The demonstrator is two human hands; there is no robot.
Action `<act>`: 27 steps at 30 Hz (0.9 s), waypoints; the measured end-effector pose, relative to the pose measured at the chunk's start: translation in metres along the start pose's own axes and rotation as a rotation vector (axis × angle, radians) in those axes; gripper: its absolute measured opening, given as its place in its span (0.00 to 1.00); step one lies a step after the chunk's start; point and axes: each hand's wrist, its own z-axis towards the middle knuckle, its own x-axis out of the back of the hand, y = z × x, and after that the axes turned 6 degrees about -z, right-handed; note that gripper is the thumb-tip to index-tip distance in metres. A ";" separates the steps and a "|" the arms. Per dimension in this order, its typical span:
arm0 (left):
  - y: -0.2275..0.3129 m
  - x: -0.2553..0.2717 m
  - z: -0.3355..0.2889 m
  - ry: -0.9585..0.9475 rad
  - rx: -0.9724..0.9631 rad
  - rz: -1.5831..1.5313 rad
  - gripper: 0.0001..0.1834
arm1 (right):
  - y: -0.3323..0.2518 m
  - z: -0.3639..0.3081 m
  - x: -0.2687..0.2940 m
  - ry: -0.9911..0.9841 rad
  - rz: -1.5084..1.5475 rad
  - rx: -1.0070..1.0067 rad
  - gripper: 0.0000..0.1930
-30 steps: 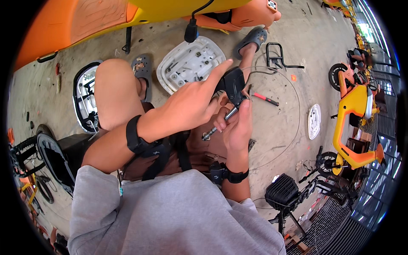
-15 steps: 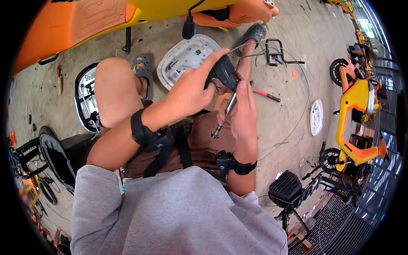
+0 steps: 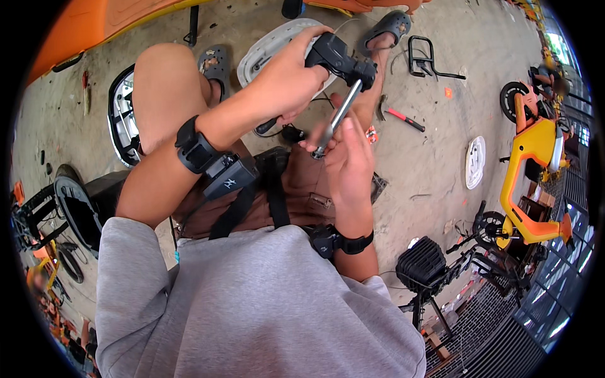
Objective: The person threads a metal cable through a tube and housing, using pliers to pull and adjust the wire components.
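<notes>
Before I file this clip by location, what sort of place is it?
Probably a scooter workshop: a yellow scooter stands at right, and a red-handled hammer and white panel lie on the floor.

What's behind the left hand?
Behind the left hand, you can see some of the white shell on the floor. Whatever the hand covers there can't be seen.
</notes>
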 end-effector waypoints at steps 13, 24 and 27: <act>0.006 0.001 -0.001 0.034 0.053 -0.106 0.36 | -0.011 -0.011 -0.021 0.111 0.047 0.038 0.25; 0.004 -0.011 -0.007 0.022 -0.120 -0.060 0.38 | -0.022 0.000 -0.009 0.119 0.136 0.072 0.26; 0.007 -0.008 -0.008 0.019 -0.011 -0.143 0.38 | -0.020 -0.003 -0.008 0.077 0.230 0.104 0.30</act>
